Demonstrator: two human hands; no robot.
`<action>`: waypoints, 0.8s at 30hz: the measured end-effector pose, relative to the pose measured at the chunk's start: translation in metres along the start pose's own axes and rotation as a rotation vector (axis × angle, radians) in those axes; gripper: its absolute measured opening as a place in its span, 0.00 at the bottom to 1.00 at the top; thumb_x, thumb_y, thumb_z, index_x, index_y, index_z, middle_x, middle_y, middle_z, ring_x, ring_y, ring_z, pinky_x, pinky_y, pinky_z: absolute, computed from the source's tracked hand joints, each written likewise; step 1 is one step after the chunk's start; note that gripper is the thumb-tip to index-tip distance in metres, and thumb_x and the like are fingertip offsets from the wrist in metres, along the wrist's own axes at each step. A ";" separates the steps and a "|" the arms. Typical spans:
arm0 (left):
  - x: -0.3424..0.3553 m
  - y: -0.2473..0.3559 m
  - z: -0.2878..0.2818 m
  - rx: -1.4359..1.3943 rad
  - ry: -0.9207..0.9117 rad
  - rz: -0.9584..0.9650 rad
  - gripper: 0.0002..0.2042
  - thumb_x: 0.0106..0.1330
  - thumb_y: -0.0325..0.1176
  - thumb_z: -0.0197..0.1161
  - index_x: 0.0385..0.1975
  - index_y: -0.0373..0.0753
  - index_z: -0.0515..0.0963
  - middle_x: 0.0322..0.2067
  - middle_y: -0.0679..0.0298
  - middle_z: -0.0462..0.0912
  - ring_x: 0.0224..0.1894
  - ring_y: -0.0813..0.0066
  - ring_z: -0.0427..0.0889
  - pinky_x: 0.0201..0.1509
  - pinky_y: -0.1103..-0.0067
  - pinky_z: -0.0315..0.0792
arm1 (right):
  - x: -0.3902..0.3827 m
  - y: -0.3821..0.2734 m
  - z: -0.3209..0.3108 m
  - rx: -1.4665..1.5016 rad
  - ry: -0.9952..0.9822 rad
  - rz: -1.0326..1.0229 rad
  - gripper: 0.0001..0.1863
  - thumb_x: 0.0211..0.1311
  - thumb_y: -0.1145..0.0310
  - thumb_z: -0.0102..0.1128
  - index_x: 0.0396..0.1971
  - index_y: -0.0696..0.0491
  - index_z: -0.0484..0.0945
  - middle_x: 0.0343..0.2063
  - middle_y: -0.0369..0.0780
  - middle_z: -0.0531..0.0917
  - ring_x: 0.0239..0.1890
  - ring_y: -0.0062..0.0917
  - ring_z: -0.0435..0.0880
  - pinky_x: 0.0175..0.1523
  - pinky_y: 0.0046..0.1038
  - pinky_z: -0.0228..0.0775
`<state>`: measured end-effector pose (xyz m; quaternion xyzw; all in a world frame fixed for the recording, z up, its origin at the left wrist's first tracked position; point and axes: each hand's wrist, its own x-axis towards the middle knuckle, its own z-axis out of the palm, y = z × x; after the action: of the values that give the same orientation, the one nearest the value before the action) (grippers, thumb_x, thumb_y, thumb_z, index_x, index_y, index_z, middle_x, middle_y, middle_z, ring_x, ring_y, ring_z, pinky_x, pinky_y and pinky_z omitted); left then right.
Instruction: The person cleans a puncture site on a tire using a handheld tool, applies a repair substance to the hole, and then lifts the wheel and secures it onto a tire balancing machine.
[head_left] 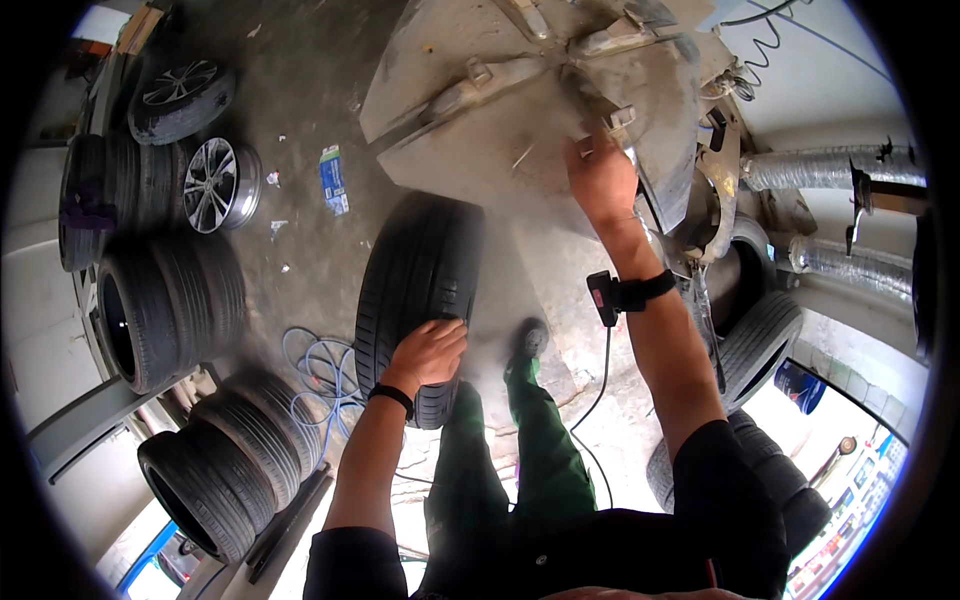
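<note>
Down on the dusty concrete floor (300,120) of the workshop, a bare tyre (420,290) stands upright on its tread, just in front of the person's green trouser legs. The left hand (430,352) lies on top of the tread, fingers curled loosely over the rubber, steadying it rather than clamping it. The right hand (600,180) is stretched out to the grey, dirt-caked tyre machine (500,110), its fingers closed around one of the clamps on the round turntable. A black strap with a small box sits on that wrist.

As far as I can judge, the tyre is not yet on the machine: it is off any wheel, on the floor beside the turntable, which carries nothing. So lifting and mounting remain.

Off to the left, stacked tyres (170,300) and alloy wheels (212,183) lean by the wall, with a coiled blue hose (315,370) near them. More tyres (760,340) lie to the right.
</note>
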<state>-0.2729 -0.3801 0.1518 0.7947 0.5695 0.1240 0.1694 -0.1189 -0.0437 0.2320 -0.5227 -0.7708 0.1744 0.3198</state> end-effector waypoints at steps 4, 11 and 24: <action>-0.014 0.003 0.000 0.029 0.008 0.003 0.08 0.55 0.34 0.61 0.33 0.43 0.81 0.48 0.68 0.82 0.60 0.73 0.74 0.62 0.72 0.70 | -0.044 -0.004 -0.005 0.108 0.003 -0.061 0.10 0.66 0.63 0.61 0.40 0.53 0.81 0.25 0.43 0.82 0.26 0.39 0.83 0.30 0.37 0.74; -0.034 0.012 0.016 0.042 0.067 -0.002 0.08 0.55 0.36 0.62 0.33 0.43 0.82 0.45 0.70 0.83 0.57 0.74 0.76 0.61 0.73 0.69 | -0.248 -0.060 0.042 0.182 -0.757 0.484 0.38 0.60 0.49 0.67 0.60 0.62 0.67 0.48 0.58 0.80 0.50 0.51 0.82 0.54 0.43 0.75; -0.089 0.027 0.027 0.146 0.213 -0.018 0.15 0.58 0.35 0.59 0.45 0.41 0.81 0.48 0.66 0.82 0.56 0.71 0.77 0.67 0.71 0.65 | -0.276 -0.141 0.102 -0.151 -1.023 0.392 0.61 0.50 0.32 0.68 0.57 0.78 0.54 0.48 0.70 0.77 0.55 0.60 0.78 0.59 0.44 0.73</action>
<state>-0.2676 -0.4762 0.1385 0.7822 0.5988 0.1643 0.0507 -0.2163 -0.3458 0.1562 -0.5266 -0.7264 0.4067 -0.1722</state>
